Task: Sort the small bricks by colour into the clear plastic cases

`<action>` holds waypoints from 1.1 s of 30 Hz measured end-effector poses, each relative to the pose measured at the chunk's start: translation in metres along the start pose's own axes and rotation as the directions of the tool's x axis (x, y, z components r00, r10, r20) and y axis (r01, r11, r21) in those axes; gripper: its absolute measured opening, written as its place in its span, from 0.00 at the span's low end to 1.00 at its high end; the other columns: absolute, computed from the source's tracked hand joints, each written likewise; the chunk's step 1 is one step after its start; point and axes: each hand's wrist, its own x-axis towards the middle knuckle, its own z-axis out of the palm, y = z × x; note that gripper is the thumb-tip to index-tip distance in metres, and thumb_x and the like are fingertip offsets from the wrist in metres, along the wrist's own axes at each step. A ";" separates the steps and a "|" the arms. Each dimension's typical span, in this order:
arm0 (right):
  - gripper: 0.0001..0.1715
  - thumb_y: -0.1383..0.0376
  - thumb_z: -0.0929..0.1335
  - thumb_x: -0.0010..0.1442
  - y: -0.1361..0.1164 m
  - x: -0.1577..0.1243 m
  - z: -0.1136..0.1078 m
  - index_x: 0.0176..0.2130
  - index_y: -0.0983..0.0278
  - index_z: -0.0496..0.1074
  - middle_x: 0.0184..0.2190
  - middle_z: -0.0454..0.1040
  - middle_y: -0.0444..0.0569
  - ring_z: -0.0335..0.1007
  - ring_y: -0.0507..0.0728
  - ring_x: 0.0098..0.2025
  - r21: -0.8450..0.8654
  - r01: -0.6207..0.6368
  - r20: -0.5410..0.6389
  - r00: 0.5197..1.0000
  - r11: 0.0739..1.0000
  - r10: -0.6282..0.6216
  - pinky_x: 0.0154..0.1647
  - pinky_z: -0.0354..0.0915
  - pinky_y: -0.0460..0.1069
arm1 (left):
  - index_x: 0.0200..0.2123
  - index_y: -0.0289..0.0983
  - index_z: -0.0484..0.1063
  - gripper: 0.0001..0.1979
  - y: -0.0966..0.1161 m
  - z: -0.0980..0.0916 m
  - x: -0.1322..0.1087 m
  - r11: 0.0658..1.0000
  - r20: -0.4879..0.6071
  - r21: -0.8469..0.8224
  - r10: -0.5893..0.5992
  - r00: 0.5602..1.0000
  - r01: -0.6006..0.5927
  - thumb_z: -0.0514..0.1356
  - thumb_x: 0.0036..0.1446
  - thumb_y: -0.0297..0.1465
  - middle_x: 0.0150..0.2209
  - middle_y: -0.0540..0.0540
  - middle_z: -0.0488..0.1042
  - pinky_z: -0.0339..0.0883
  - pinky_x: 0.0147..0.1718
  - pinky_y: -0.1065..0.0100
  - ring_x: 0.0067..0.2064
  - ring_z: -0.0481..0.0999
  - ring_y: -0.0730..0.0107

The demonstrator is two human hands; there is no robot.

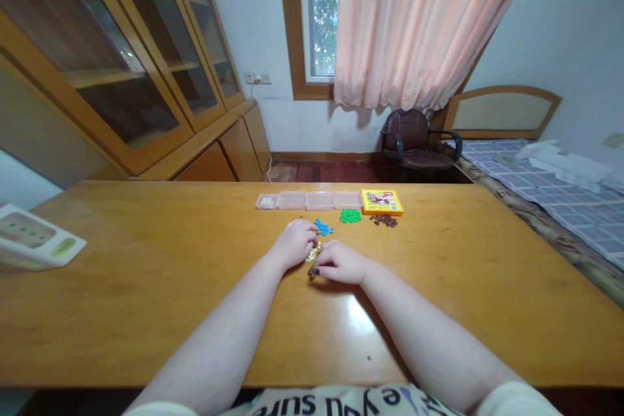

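Note:
My left hand (295, 242) rests on the table, palm down, its bent fingers apart between a pile of small blue pieces (322, 227) and a pile of small cream pieces (312, 252). Just right of the cream pile, my right hand (341, 262) is closed, thumb and fingers drawn together. Something small and brownish shows at its fingertips, too small to make out. Beyond my hands lie a pile of green pieces (350, 215) and a pile of dark brown pieces (384, 221). What lies under my left palm is hidden.
A row of clear plastic compartments (306, 200) stands at the table's far side, with something whitish in the leftmost. Beside it lies a yellow box (383, 201). A white plastic object (39, 237) is at the table's left. Behind are a chair (412, 136) and a bed (550, 175).

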 end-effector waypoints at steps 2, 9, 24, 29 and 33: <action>0.16 0.61 0.63 0.61 0.004 -0.002 -0.002 0.31 0.64 0.77 0.23 0.74 0.45 0.65 0.52 0.27 0.012 0.001 0.011 1.000 1.000 -0.001 0.33 0.59 0.45 | 0.28 0.40 0.78 0.11 0.000 -0.001 0.000 1.000 0.010 0.005 -0.006 1.000 0.006 0.56 0.51 0.22 0.45 0.46 0.76 0.59 0.54 0.53 0.48 0.71 0.62; 0.25 0.61 0.61 0.62 0.023 -0.008 -0.010 0.19 0.66 0.71 0.15 0.65 0.43 0.56 0.49 0.21 -0.086 -0.228 -0.272 0.942 0.970 0.197 0.27 0.52 0.45 | 0.40 0.40 0.76 0.16 0.002 -0.003 0.001 0.999 -0.011 -0.031 0.011 1.000 -0.011 0.55 0.51 0.21 0.45 0.47 0.76 0.60 0.53 0.58 0.48 0.71 0.64; 0.23 0.59 0.61 0.62 0.025 -0.007 -0.010 0.24 0.66 0.74 0.19 0.69 0.44 0.61 0.50 0.24 0.020 -0.348 -0.280 0.898 0.937 0.340 0.29 0.53 0.45 | 0.28 0.41 0.78 0.11 -0.001 -0.001 0.001 0.999 0.072 0.003 0.041 0.997 -0.042 0.57 0.52 0.23 0.42 0.47 0.77 0.61 0.50 0.57 0.45 0.72 0.64; 0.24 0.60 0.60 0.63 0.030 -0.008 -0.012 0.21 0.67 0.73 0.16 0.65 0.43 0.57 0.50 0.22 0.001 -0.464 -0.408 0.808 0.886 0.424 0.25 0.50 0.45 | 0.30 0.40 0.78 0.13 -0.001 0.000 0.001 0.999 0.072 -0.034 0.037 0.997 -0.035 0.55 0.51 0.21 0.40 0.48 0.78 0.64 0.49 0.61 0.43 0.73 0.65; 0.21 0.60 0.62 0.62 0.029 -0.009 -0.012 0.24 0.66 0.74 0.17 0.66 0.43 0.58 0.50 0.24 -0.013 -0.306 -0.308 0.907 0.952 0.288 0.27 0.51 0.45 | 0.36 0.41 0.78 0.16 -0.001 0.001 0.001 0.999 0.060 -0.035 0.003 0.998 -0.001 0.54 0.50 0.20 0.41 0.47 0.78 0.66 0.47 0.64 0.44 0.74 0.66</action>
